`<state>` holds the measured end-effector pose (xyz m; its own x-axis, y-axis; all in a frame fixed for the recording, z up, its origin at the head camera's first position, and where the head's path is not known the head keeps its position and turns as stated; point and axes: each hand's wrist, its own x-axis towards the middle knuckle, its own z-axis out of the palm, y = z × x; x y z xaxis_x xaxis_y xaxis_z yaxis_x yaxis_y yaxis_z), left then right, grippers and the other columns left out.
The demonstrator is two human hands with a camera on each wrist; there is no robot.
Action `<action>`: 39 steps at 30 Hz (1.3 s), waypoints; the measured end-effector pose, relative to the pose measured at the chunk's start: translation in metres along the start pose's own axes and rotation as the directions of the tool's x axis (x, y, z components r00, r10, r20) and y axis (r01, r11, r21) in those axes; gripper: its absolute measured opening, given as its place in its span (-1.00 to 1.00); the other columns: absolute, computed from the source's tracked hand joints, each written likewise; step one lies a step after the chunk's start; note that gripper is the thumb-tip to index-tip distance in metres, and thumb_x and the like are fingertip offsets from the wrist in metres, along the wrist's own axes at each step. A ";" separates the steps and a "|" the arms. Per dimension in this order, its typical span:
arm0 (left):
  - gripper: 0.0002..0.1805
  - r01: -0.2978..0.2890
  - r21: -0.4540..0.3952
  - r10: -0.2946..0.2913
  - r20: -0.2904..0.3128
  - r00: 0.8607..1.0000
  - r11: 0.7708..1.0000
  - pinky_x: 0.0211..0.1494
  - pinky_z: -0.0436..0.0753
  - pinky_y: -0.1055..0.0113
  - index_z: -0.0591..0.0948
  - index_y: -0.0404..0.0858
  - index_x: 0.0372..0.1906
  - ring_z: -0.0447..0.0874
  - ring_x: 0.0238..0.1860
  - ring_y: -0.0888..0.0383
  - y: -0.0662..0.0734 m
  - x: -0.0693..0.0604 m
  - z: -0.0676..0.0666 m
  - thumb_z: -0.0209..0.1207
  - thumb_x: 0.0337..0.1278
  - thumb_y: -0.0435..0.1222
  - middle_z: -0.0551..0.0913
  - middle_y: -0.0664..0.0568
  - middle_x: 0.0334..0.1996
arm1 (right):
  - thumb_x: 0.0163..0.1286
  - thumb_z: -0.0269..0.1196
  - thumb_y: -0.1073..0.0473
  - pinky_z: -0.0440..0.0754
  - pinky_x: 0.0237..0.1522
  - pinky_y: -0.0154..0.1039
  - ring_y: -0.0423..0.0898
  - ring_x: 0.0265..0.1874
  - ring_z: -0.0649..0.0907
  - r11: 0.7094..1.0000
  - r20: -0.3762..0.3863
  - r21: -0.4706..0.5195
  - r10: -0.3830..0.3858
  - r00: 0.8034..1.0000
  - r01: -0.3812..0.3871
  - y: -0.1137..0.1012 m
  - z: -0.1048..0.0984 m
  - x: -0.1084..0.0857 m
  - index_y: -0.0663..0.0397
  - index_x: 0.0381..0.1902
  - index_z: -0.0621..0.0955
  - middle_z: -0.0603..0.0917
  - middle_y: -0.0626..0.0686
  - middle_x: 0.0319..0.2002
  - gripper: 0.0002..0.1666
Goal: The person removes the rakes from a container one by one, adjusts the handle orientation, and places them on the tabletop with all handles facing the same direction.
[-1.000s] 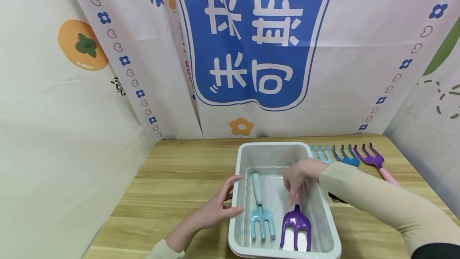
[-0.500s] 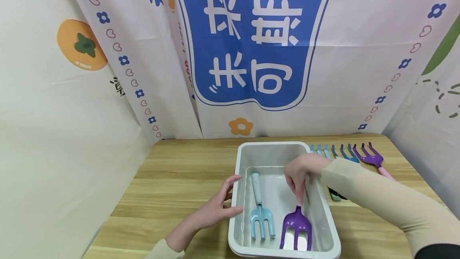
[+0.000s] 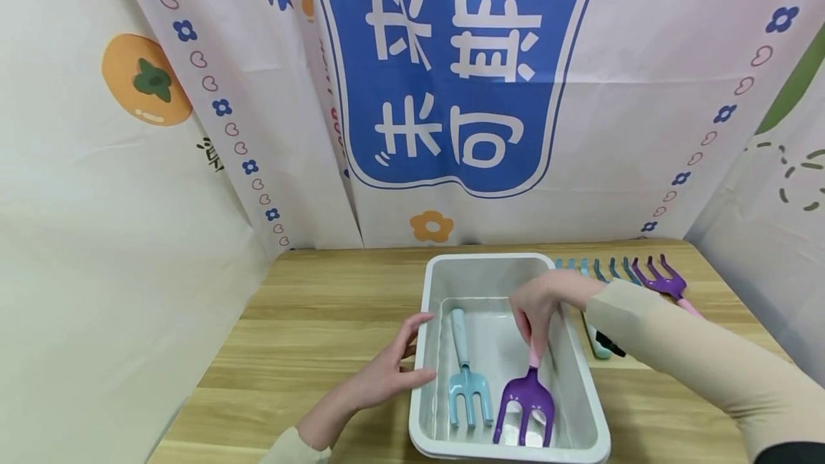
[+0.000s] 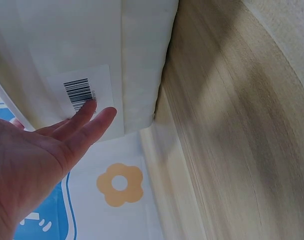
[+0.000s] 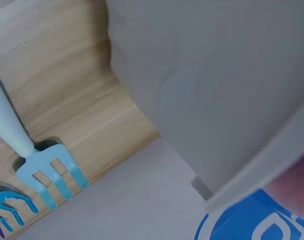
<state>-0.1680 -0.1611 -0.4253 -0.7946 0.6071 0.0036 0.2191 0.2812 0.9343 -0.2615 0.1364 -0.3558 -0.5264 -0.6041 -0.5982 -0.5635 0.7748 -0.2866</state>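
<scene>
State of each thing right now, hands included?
Bin: upright, open
Left hand: outstretched, at bin wall
Purple fork: in bin, held
Right hand: gripping purple fork
Light blue fork: in bin, unheld
Outer light blue fork: on table
Blue fork: on table
Second purple fork: on table

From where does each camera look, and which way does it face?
Head: worn on the head, faces forward-down at the white rectangular plastic bin; left hand, right hand, beige sleeves show.
Left wrist: worn there, faces the bin's outer wall and barcode label; left hand shows.
Right wrist: worn there, faces the bin's wall and light-blue three-pronged fork; a blurred bit, probably right hand, shows.
Head and left wrist share the bin, left hand, orange flower print.
</scene>
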 end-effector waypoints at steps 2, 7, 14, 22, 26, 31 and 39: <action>-0.18 -0.001 -0.004 0.001 0.002 1.000 1.000 0.09 0.55 0.13 -0.02 -0.02 0.48 0.31 0.28 -0.24 0.000 0.000 0.000 0.19 0.28 -0.18 0.12 -0.28 0.40 | -0.08 0.58 -0.09 0.32 -0.54 -0.43 -0.37 -0.62 0.41 1.000 -0.003 0.016 -0.027 1.000 0.027 0.000 -0.004 -0.004 -0.21 -0.62 0.75 0.66 -0.23 -0.63 -0.79; -0.18 -0.001 -0.002 0.001 0.005 1.000 1.000 0.11 0.54 0.12 -0.02 -0.03 0.49 0.31 0.28 -0.24 0.000 0.001 0.000 0.19 0.28 -0.18 0.12 -0.29 0.41 | -0.08 0.57 -0.11 0.35 -0.53 -0.43 -0.36 -0.62 0.42 0.996 -0.037 0.046 -0.069 0.997 0.070 0.002 -0.013 -0.015 -0.20 -0.62 0.75 0.65 -0.22 -0.64 -0.77; -0.16 0.001 0.003 -0.001 0.006 1.000 1.000 0.14 0.52 0.10 -0.03 -0.04 0.49 0.29 0.30 -0.26 0.000 0.001 0.000 0.20 0.27 -0.14 0.10 -0.30 0.42 | -0.03 0.55 -0.08 0.38 -0.54 -0.41 -0.34 -0.62 0.43 0.984 -0.089 0.111 -0.131 0.987 0.140 0.009 -0.024 -0.032 -0.10 -0.60 0.75 0.63 -0.21 -0.63 -0.75; -0.17 -0.004 0.006 0.004 -0.003 1.000 1.000 0.14 0.52 0.09 -0.02 -0.02 0.49 0.31 0.29 -0.24 -0.001 0.001 0.001 0.20 0.27 -0.15 0.13 -0.29 0.41 | 0.09 0.49 -0.04 0.37 -0.53 -0.42 -0.32 -0.63 0.40 0.952 -0.144 0.214 -0.192 0.971 0.220 0.022 -0.029 -0.051 -0.07 -0.55 0.75 0.58 -0.17 -0.65 -0.79; -0.17 -0.010 0.007 0.010 -0.008 1.000 1.000 0.14 0.52 0.12 -0.02 -0.02 0.49 0.32 0.29 -0.23 -0.001 0.000 0.001 0.20 0.27 -0.16 0.13 -0.29 0.41 | 0.15 0.46 0.00 0.39 -0.52 -0.42 -0.31 -0.62 0.41 0.920 -0.237 0.249 -0.243 0.941 0.301 0.033 -0.027 -0.061 -0.07 -0.50 0.76 0.59 -0.16 -0.62 -0.83; -0.16 -0.010 0.003 0.010 -0.007 1.000 1.000 0.14 0.52 0.11 -0.03 -0.04 0.50 0.31 0.29 -0.25 -0.002 0.000 0.000 0.20 0.27 -0.16 0.11 -0.31 0.41 | 0.23 0.41 0.05 0.32 -0.55 -0.44 -0.31 -0.63 0.35 0.883 -0.339 0.294 -0.261 0.904 0.365 0.048 -0.020 -0.073 0.01 -0.48 0.75 0.52 -0.18 -0.63 -0.82; -0.17 -0.017 0.002 0.017 -0.008 1.000 1.000 0.14 0.53 0.12 -0.02 -0.02 0.49 0.31 0.29 -0.25 -0.002 0.000 0.000 0.20 0.27 -0.17 0.11 -0.33 0.41 | 0.34 0.31 0.12 0.41 -0.53 -0.37 -0.27 -0.62 0.39 0.866 -0.513 0.291 -0.218 0.830 0.407 0.071 -0.004 -0.096 -0.10 -0.41 0.70 0.52 -0.16 -0.59 -0.89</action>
<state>-0.1689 -0.1618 -0.4270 -0.7951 0.6060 0.0223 0.2338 0.2723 0.9334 -0.2541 0.2487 -0.3157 -0.6408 -0.7660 -0.0505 -0.5167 0.4791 -0.7096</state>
